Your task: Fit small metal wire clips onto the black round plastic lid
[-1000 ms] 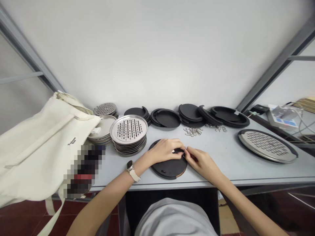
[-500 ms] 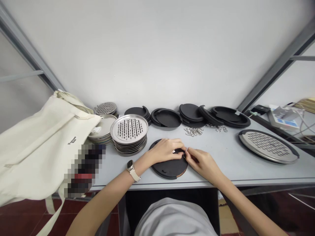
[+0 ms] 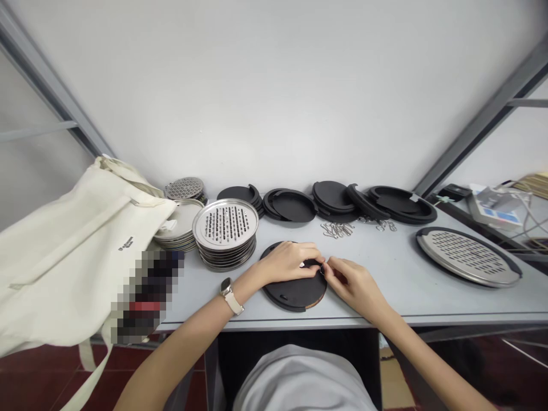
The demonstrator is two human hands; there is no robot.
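Note:
A round black disc [image 3: 295,294] lies near the table's front edge. Across its upper part rests my left hand [image 3: 293,261], its fingers bent and pinching at the disc's right rim. My right hand [image 3: 347,282] is closed at that same rim, thumb and forefinger together on a small metal ring or hook [image 3: 323,270], mostly hidden by the fingertips. Behind the hands lies a pile of small metal hooks [image 3: 338,229]. What exactly the left fingertips grip is too small to tell.
Stacked metal grater discs [image 3: 226,228] stand at the left, beside a cream bag [image 3: 72,245]. Black round holders [image 3: 334,197] line the wall. At the right lies a grater disc in a black rim [image 3: 468,257]. A scale [image 3: 496,208] is at the far right.

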